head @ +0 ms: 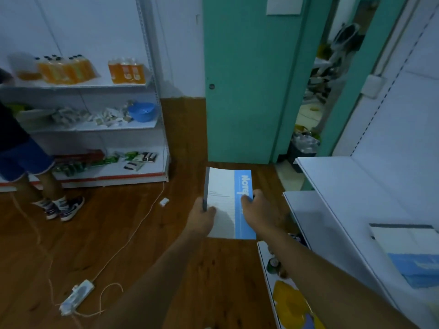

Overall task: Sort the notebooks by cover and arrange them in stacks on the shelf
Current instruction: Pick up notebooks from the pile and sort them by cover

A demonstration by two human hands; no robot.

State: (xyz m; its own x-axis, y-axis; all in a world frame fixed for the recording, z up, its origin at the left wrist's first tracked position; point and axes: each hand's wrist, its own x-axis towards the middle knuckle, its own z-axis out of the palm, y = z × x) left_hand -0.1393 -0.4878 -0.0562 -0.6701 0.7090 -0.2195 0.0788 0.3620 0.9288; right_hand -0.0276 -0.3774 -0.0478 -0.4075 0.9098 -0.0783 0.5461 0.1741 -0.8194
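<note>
Both hands, left hand (204,216) and right hand (257,210), grip one white-and-blue notebook (228,203), so I'd square it onto what's probably its matching stack (411,252) on the shelf (332,186).

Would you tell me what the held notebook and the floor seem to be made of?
Notebook: paper with a smooth card cover, it seems; its far edge curls up slightly. Floor: wood or wood-look laminate, semi-gloss; brown grain shows, with a dull sheen.
</note>
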